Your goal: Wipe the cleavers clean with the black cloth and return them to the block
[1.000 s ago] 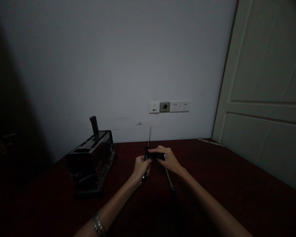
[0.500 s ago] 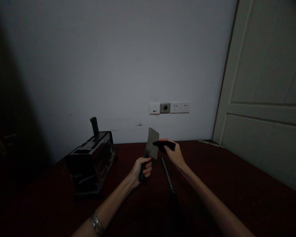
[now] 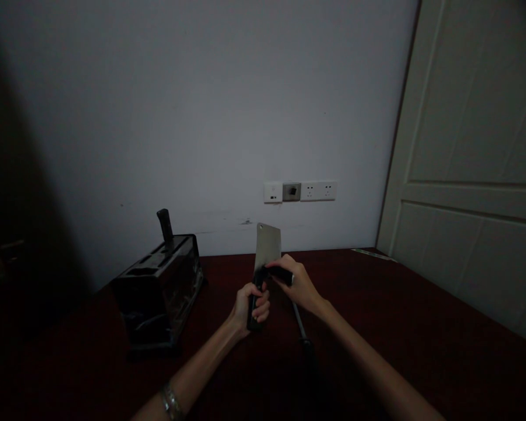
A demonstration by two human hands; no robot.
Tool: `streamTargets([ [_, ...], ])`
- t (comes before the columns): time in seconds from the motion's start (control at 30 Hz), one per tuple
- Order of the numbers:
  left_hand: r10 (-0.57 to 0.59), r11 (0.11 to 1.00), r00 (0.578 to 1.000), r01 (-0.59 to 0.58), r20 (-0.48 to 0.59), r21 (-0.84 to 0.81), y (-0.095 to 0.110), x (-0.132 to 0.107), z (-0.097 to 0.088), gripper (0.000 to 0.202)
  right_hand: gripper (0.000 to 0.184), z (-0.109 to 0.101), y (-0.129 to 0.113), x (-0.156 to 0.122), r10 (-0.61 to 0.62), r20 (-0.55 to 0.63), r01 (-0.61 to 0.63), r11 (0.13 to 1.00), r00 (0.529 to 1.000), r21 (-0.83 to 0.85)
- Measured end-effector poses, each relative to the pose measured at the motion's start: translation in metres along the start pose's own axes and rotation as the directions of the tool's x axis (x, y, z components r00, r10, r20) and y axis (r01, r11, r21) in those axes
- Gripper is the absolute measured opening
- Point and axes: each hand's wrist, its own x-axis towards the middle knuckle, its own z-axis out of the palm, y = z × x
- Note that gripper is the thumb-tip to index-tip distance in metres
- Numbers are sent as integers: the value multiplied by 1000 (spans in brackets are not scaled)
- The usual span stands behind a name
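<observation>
My left hand (image 3: 253,304) is closed around the black handle of a cleaver (image 3: 268,242), whose broad blade points up. My right hand (image 3: 298,283) pinches a small black object (image 3: 282,275), too dark for me to tell its kind. The object's tip lies against the lower blade, close to where it meets the handle. A sharpening steel (image 3: 300,321) with a dark handle lies on the table below my right hand, its upper end hidden behind that hand.
To the left stands a black knife block (image 3: 164,292) with slots on top and one black knife handle (image 3: 165,225) sticking up. The dark red table (image 3: 377,327) runs to a wall with sockets (image 3: 318,190). A pale door (image 3: 469,146) is on the right.
My right hand has moved down and left, bringing the black object from the middle of the blade to its base. The cleaver has turned slightly, its top now further left.
</observation>
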Motion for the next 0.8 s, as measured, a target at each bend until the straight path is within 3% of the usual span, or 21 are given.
streamTargets([
  [0.27,78,997,988,-79,137,4,-1,-2,4,12,27,8,-15,0,-60,-8,60,998,998,15],
  [0.37,98,994,989,-102,108,29,0,-3,8,15,30,6,-21,2,-67,3,67,998,998,-12],
  [0.5,114,990,990,-120,80,70,-2,-2,8,9,36,5,-27,2,-131,108,136,990,985,-37],
  [0.8,128,989,987,-135,95,65,-1,-4,10,16,30,-10,-27,9,-134,232,162,981,963,-104],
])
